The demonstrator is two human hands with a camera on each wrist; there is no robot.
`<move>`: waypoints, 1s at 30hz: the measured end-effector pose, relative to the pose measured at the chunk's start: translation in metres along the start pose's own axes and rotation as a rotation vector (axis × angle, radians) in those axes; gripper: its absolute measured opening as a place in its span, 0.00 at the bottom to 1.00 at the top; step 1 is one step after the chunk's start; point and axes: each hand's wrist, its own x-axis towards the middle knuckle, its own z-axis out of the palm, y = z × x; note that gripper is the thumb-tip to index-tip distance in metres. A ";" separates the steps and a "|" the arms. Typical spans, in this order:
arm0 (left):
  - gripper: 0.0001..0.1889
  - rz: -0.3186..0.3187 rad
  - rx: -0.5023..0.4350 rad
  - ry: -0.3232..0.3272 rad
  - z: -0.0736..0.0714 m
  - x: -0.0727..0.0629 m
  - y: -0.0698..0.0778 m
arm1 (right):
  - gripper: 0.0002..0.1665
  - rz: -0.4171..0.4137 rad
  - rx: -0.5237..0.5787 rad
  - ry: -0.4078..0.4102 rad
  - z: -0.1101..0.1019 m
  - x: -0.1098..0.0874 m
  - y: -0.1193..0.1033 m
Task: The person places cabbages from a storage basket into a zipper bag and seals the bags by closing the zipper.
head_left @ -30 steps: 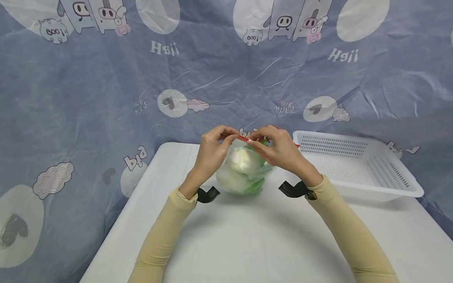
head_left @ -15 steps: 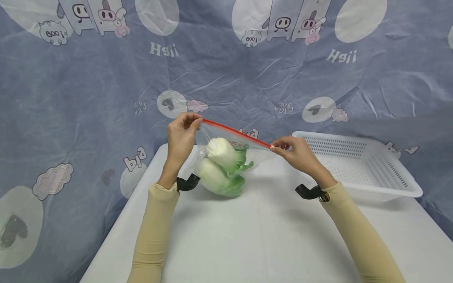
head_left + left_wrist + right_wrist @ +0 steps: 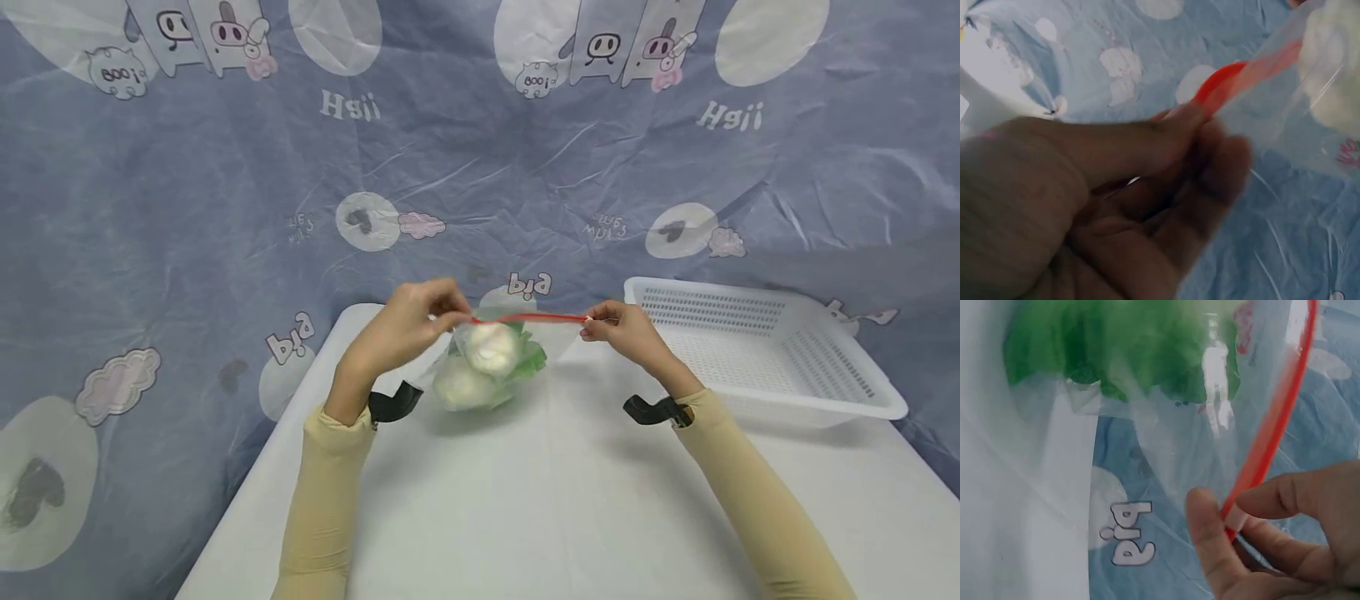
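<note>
A clear zip bag (image 3: 564,340) with a red zip strip (image 3: 540,317) hangs between both hands over the white table. Inside are two pale vegetables (image 3: 491,348) with green leaves, like small Chinese cabbages, one above the other and blurred. My left hand (image 3: 405,327) pinches the left end of the strip between thumb and fingers; in the left wrist view the strip (image 3: 1225,84) bows away from the fingertips. At the strip's other end, my right hand (image 3: 626,333) pinches it, with a small white piece (image 3: 1235,517) at the fingertips in the right wrist view.
A white perforated plastic basket (image 3: 757,400) stands on the table (image 3: 562,500) to the right, just beyond the right hand. Behind the table hangs a blue-grey printed sheet (image 3: 480,167). A black strap mount (image 3: 396,402) sits on each wrist.
The hands first spread apart from near each other, stretching the red strip out. Since then the left hand has come down and rightward, the strip has levelled, and the vegetables have shifted slightly right.
</note>
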 end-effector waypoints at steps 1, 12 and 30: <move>0.01 0.006 0.006 -0.117 0.005 -0.002 0.007 | 0.18 0.033 0.042 -0.035 0.000 0.001 0.002; 0.07 0.075 0.292 -0.884 0.109 0.007 0.032 | 0.26 0.078 0.026 -0.228 0.005 0.013 0.016; 0.04 -0.002 0.139 -0.950 0.130 0.025 -0.003 | 0.23 -0.018 -0.112 -0.239 0.029 0.014 0.039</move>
